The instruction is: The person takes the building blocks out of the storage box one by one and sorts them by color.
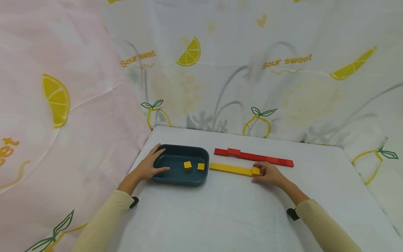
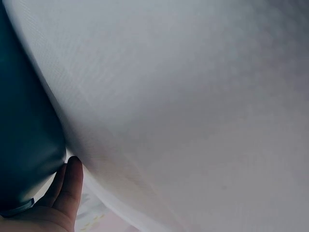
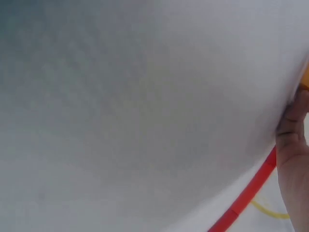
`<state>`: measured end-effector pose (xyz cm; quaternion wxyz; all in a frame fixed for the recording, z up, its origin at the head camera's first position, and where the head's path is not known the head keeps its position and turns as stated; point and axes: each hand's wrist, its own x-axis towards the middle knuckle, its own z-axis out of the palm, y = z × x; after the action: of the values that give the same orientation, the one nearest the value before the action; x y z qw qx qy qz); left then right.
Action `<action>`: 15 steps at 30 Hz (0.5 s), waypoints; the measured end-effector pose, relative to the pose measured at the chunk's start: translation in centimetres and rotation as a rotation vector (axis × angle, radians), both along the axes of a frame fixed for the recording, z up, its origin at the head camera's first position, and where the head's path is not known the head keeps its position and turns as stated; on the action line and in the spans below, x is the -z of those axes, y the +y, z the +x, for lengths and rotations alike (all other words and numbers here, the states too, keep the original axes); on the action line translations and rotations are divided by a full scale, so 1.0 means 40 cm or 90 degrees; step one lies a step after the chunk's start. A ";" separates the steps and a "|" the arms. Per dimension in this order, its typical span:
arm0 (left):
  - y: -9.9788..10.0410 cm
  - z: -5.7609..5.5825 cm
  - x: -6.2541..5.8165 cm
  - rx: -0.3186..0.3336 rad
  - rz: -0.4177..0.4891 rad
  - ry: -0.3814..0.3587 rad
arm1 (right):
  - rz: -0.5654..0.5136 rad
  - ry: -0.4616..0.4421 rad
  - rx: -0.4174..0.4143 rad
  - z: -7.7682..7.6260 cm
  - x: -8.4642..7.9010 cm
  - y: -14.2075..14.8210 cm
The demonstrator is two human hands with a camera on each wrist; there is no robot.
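A dark blue tray (image 1: 176, 182) stands on the white table with two yellow blocks (image 1: 187, 166) inside. My left hand (image 1: 148, 166) holds its left end, thumb over the rim; in the left wrist view, some fingers (image 2: 71, 188) lie along its outer wall. Right of the tray runs a row of yellow blocks (image 1: 231, 169). At that row's right end, my right hand (image 1: 269, 175) pinches a yellow cube (image 1: 256, 171) between thumb and fingers. Only an edge of yellow (image 3: 305, 77) shows by the fingers in the right wrist view.
Behind the yellow row lies a longer row of red blocks (image 1: 255, 157), one of them sitting higher than the others near its left end. White cloth (image 1: 220, 217) covers the table. Lemon-printed fabric (image 1: 201, 87) hangs at the back and sides.
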<state>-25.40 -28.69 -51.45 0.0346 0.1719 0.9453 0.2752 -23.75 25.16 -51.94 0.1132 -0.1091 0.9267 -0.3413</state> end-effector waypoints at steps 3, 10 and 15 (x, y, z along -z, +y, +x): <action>0.003 -0.001 0.001 0.000 0.003 -0.003 | 0.008 0.003 -0.006 0.010 -0.026 0.020; 0.002 -0.003 -0.004 -0.013 -0.005 -0.011 | 0.050 0.026 0.001 0.011 -0.109 0.048; 0.001 -0.001 0.005 -0.013 -0.001 -0.007 | 0.018 0.052 -0.034 0.012 -0.157 -0.025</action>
<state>-25.43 -28.64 -51.65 0.0373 0.1608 0.9469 0.2758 -23.27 24.16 -45.65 0.0857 -0.1459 0.9320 -0.3206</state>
